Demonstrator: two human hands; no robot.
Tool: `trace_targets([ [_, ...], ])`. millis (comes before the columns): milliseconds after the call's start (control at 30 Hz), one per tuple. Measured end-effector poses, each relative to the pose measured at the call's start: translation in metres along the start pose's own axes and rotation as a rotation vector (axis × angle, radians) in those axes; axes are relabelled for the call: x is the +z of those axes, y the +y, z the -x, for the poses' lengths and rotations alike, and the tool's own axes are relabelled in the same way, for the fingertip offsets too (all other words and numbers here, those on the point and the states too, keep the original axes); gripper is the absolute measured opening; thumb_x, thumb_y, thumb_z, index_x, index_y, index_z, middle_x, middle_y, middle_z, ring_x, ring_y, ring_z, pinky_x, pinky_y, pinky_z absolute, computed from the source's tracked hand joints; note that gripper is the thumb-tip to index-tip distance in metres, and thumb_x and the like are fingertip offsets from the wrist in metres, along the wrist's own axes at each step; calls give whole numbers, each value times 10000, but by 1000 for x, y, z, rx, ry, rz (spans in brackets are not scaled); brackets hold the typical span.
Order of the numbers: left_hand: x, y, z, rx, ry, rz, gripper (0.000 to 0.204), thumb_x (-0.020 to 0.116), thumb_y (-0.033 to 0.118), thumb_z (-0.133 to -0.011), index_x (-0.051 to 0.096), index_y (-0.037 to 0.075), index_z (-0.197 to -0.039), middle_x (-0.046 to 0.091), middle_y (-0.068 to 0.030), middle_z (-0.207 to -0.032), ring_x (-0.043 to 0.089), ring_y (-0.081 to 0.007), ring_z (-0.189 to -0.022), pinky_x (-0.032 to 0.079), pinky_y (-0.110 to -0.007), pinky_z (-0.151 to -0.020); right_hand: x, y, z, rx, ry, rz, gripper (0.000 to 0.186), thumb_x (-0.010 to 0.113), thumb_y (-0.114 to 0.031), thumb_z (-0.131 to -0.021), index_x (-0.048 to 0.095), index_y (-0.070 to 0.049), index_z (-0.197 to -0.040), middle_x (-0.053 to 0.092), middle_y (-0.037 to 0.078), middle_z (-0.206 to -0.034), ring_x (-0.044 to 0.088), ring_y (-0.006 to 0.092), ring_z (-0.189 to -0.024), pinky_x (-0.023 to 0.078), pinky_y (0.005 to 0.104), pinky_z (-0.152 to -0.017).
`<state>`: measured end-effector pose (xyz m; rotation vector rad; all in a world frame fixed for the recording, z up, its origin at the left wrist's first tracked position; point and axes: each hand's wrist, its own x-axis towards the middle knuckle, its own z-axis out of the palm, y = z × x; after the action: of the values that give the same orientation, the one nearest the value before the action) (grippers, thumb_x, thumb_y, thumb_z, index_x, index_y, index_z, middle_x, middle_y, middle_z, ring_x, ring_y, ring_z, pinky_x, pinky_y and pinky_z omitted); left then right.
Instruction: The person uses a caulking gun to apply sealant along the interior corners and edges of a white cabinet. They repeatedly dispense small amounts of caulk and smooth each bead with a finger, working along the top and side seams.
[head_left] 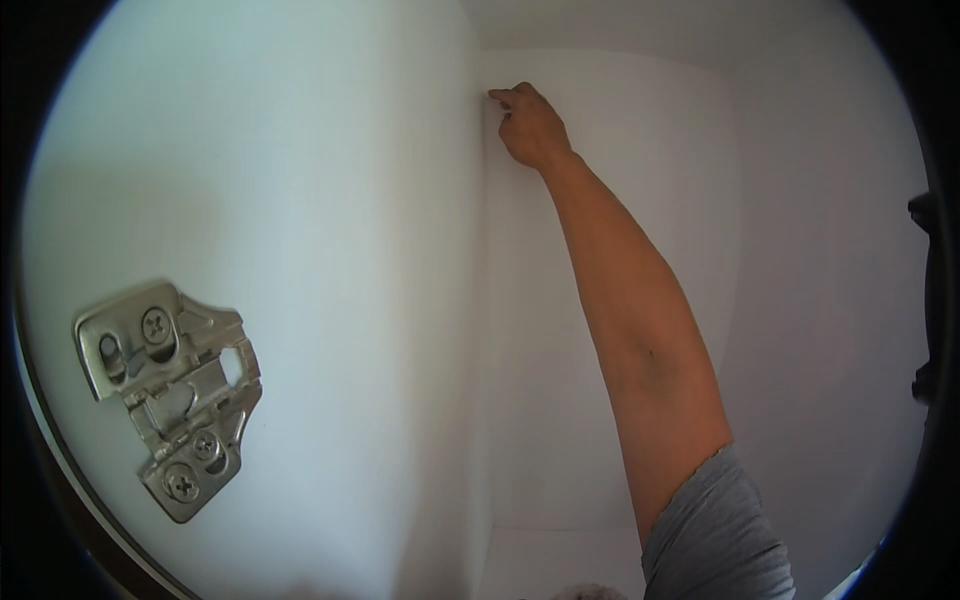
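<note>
Up high with the bare right hand (535, 130), one finger (503, 97) stretched out, others curled, can't tell if pinching anything! Just left of the fingertip, touching or nearly: smooth, flat white panel (300, 200). Well below-left of the fingers: silver metal hinge plate (208, 383).

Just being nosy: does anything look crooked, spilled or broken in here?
Nothing looks spilled or broken. The metal plate on the left wall looks slanted, but this lens bends straight edges, so I can't tell whether it's truly crooked. Nothing odd shows around the right hand.
</note>
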<state>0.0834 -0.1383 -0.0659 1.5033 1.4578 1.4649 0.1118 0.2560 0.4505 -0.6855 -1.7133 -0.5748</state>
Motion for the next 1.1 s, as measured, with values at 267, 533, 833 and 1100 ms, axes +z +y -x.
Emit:
trace_targets([
  [267, 6, 4, 4, -4, 2, 17, 541, 968, 207, -750, 623, 57, -1140, 719, -122, -1025, 676, -212, -959, 558, -380, -877, -10, -7, 3, -90, -15, 215, 509, 553, 1, -899, 665, -134, -1377, 598, 87, -1328, 610, 303, -1198, 569, 451, -997],
  [533, 9, 8, 6, -23, 1, 6, 530, 957, 183, -752, 622, 53, -1143, 722, -134, -1034, 686, -231, -964, 556, -381, -878, -14, -7, 11, -162, -26, 344, 497, 556, 35, -913, 638, -102, -1383, 584, 72, -1334, 609, 287, -1175, 568, 445, -974],
  [833, 10, 8, 7, -56, 0, 28, 489, 939, 187, -777, 626, 63, -1132, 722, -110, -1000, 682, -218, -932, 561, -380, -853, -14, -1, 39, -228, -57, 347, 554, 557, 36, -911, 628, -135, -1433, 593, 60, -1298, 601, 249, -1143, 506, 417, -970],
  [1100, 9, 8, 8, -59, -6, 45, 510, 945, 205, -771, 620, 71, -1140, 725, -111, -1002, 687, -212, -937, 565, -390, -844, -5, -5, 78, -271, -55, 346, 540, 588, -51, -925, 603, -124, -1460, 612, 62, -1248, 596, 238, -1119, 485, 424, -955],
])
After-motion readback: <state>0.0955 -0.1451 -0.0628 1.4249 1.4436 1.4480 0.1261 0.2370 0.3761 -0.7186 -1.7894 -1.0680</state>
